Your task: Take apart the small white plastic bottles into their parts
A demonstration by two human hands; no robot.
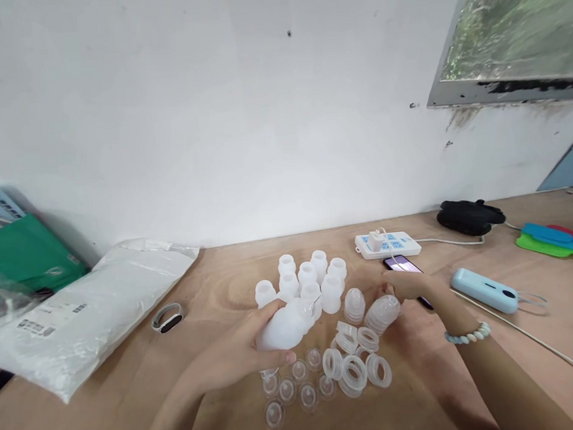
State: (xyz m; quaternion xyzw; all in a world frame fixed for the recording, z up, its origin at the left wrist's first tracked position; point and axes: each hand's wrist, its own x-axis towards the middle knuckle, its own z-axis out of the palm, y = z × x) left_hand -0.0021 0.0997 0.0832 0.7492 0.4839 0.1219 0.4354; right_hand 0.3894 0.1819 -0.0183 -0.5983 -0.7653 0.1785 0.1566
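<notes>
My left hand [243,349] is wrapped around a white, soft-looking baby bottle [280,328], tilted to the right, with a clear nipple-like tip. Behind it a group of white bottles [288,285] stands upright, their mouths up. My right hand [404,286] has its fingers curled at the upper end of a leaning stack of clear domed caps [381,314]; its fingertips are partly hidden. Another nested stack of domed caps [354,305] stands just left of it. Nearer to me lie several clear screw rings [379,370] and several clear nipples [308,396].
Behind the right hand are a phone [402,264] and a white power strip [388,245] with a plugged-in charger. A blue device [484,290], a black case [470,217] and coloured spatulas [552,238] lie right. A fitness band [168,318] and white plastic parcel [88,306] lie left.
</notes>
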